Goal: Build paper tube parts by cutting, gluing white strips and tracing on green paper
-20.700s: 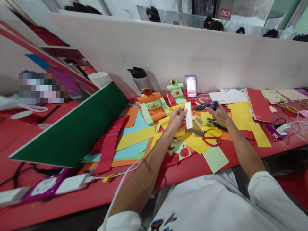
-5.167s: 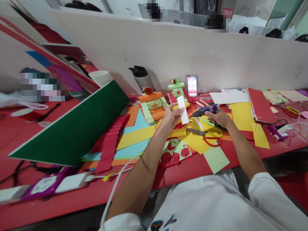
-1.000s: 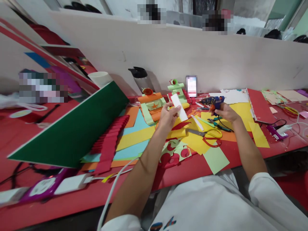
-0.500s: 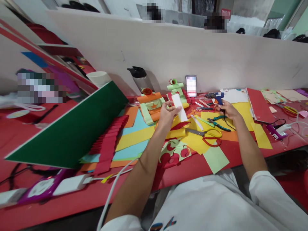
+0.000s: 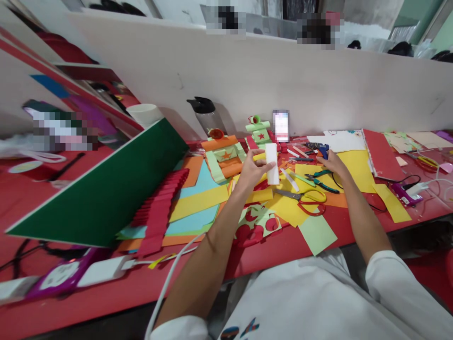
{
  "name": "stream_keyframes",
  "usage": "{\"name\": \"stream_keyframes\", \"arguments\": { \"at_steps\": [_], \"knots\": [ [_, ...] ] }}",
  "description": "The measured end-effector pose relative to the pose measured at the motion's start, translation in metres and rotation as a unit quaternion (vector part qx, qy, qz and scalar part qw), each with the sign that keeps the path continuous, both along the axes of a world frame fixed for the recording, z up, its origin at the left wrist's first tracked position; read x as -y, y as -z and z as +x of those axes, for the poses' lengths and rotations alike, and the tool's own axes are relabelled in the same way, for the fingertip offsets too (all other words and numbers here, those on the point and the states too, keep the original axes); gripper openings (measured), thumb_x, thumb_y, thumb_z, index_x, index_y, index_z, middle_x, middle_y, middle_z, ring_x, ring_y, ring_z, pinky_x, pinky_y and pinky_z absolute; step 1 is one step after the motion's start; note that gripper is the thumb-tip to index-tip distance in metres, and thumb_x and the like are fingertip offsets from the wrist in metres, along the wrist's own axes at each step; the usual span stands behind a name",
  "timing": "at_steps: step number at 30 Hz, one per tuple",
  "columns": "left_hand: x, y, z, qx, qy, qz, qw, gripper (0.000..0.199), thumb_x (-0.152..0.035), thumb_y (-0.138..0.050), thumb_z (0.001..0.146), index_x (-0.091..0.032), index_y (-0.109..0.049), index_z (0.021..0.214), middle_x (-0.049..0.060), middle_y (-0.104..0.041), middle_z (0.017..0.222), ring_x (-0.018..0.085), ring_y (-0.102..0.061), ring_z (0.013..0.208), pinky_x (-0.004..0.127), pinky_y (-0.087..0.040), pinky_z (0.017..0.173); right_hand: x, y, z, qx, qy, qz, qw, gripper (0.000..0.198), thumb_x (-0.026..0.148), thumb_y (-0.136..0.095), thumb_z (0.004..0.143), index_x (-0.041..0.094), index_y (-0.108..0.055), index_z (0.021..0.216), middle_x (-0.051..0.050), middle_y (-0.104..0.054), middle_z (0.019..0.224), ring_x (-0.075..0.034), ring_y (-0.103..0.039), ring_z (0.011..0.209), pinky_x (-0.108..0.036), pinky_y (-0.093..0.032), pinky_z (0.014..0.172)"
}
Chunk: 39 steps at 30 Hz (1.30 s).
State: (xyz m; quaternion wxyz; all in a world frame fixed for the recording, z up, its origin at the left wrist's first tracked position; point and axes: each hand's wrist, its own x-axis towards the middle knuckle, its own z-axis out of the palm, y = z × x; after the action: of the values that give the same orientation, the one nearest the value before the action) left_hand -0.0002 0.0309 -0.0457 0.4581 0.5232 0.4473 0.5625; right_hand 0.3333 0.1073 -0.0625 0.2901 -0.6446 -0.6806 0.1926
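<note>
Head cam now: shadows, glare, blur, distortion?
Head view: soft shadow on the white partition beside the bottle; phone screen bright, pixelated; wide-angle stretch toward the edges; white strip in the left hand fairly clear; glue gun too small to judge focus.

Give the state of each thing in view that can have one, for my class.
White strip, held in left hand
Glue gun, at right hand, grip unclear
Scissors, handles spread
Pliers, handles spread
Phone, standing, screen lit
Bottle, lid on
Green board, tilted
Red paper, partly pleated
Left power strip, adapter attached
</note>
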Motion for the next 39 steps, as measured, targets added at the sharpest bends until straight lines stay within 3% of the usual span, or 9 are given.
{"name": "stream_keyframes", "arguments": {
  "at_steps": [3, 7, 12, 16, 19, 22, 28, 35, 39],
  "knots": [
    [0.001, -0.001, 0.002, -0.006, 0.011, -0.009, 1.000, 0.073, -0.038, -0.096, 0.056, -0.025, -0.051, 0.112, -0.008, -0.062, 0.070, 0.017, -0.066, 0.067, 0.028, -0.051, 0.066, -0.002, 0.000, -0.001, 0.093, 0.026, -0.007, 0.995, 0.033, 0.053, -0.074, 0.084, 0.022, -0.061, 0.082, -0.007, -0.069, 0.082, -0.027, -0.065, 0.085, -0.035, -0.047, 0.077],
    [0.003, -0.001, 0.005, 0.014, 0.028, -0.016, 0.999, 0.074, -0.031, -0.097, 0.053, -0.024, -0.053, 0.112, -0.007, -0.061, 0.070, 0.015, -0.064, 0.063, 0.026, -0.048, 0.062, -0.003, 0.004, -0.006, 0.097, 0.024, -0.004, 0.995, 0.032, 0.044, -0.086, 0.072, 0.024, -0.061, 0.071, -0.007, -0.068, 0.075, -0.027, -0.064, 0.084, -0.034, -0.045, 0.075],
    [0.006, -0.001, 0.007, 0.003, 0.062, -0.027, 0.998, 0.071, -0.025, -0.095, 0.055, -0.024, -0.054, 0.113, -0.008, -0.059, 0.070, 0.015, -0.063, 0.064, 0.024, -0.045, 0.061, 0.000, 0.004, -0.011, 0.081, 0.040, 0.015, 0.996, 0.031, 0.031, -0.090, 0.066, 0.023, -0.065, 0.084, -0.009, -0.070, 0.090, -0.028, -0.065, 0.092, -0.035, -0.048, 0.079],
    [0.010, -0.002, 0.007, -0.051, 0.100, -0.030, 0.993, 0.068, -0.026, -0.094, 0.059, -0.025, -0.056, 0.115, -0.007, -0.060, 0.070, 0.016, -0.063, 0.064, 0.024, -0.044, 0.059, 0.016, -0.014, -0.022, -0.027, -0.021, 0.047, 0.998, 0.046, 0.034, -0.088, 0.069, 0.022, -0.066, 0.109, -0.009, -0.067, 0.107, -0.023, -0.064, 0.091, -0.034, -0.051, 0.079],
    [0.015, -0.005, 0.010, -0.088, 0.141, -0.046, 0.985, 0.067, -0.025, -0.094, 0.058, -0.024, -0.059, 0.114, -0.006, -0.061, 0.070, 0.018, -0.064, 0.064, 0.025, -0.044, 0.057, 0.034, -0.031, -0.041, -0.204, -0.139, -0.026, 0.969, 0.036, 0.048, -0.076, 0.083, 0.024, -0.065, 0.109, -0.004, -0.070, 0.101, -0.019, -0.063, 0.086, -0.030, -0.049, 0.072],
    [0.018, -0.006, 0.013, -0.100, 0.190, -0.065, 0.974, 0.069, -0.024, -0.095, 0.056, -0.024, -0.059, 0.115, -0.005, -0.061, 0.069, 0.020, -0.067, 0.065, 0.025, -0.044, 0.056, 0.051, -0.043, -0.060, -0.274, -0.209, -0.093, 0.934, 0.039, 0.044, -0.080, 0.080, 0.024, -0.060, 0.106, -0.002, -0.072, 0.095, -0.019, -0.064, 0.086, -0.028, -0.046, 0.070],
    [0.020, -0.006, 0.015, -0.112, 0.237, -0.072, 0.962, 0.063, -0.018, -0.095, 0.056, -0.024, -0.060, 0.108, -0.006, -0.060, 0.066, 0.016, -0.059, 0.055, 0.024, -0.038, 0.049, 0.062, -0.041, -0.076, -0.322, -0.255, -0.158, 0.898, 0.045, 0.031, -0.088, 0.070, 0.025, -0.053, 0.099, 0.001, -0.069, 0.081, -0.017, -0.061, 0.074, -0.030, -0.045, 0.066],
    [0.022, -0.006, 0.017, -0.116, 0.244, -0.093, 0.958, 0.066, -0.016, -0.096, 0.055, -0.024, -0.063, 0.112, -0.005, -0.061, 0.065, 0.017, -0.058, 0.055, 0.026, -0.037, 0.049, 0.062, -0.041, -0.077, -0.302, -0.264, -0.151, 0.904, 0.044, 0.028, -0.087, 0.069, 0.025, -0.050, 0.092, 0.004, -0.064, 0.073, -0.014, -0.058, 0.068, -0.028, -0.044, 0.063],
    [0.017, -0.006, 0.007, -0.100, 0.198, -0.065, 0.973, 0.057, -0.032, -0.093, 0.066, -0.025, -0.064, 0.114, 0.002, -0.072, 0.079, 0.021, -0.069, 0.071, 0.027, -0.047, 0.061, 0.058, -0.047, -0.063, -0.308, -0.234, -0.119, 0.915, 0.044, 0.032, -0.087, 0.068, 0.024, -0.050, 0.091, 0.004, -0.067, 0.075, -0.014, -0.059, 0.070, -0.026, -0.045, 0.065]
  ]
}}
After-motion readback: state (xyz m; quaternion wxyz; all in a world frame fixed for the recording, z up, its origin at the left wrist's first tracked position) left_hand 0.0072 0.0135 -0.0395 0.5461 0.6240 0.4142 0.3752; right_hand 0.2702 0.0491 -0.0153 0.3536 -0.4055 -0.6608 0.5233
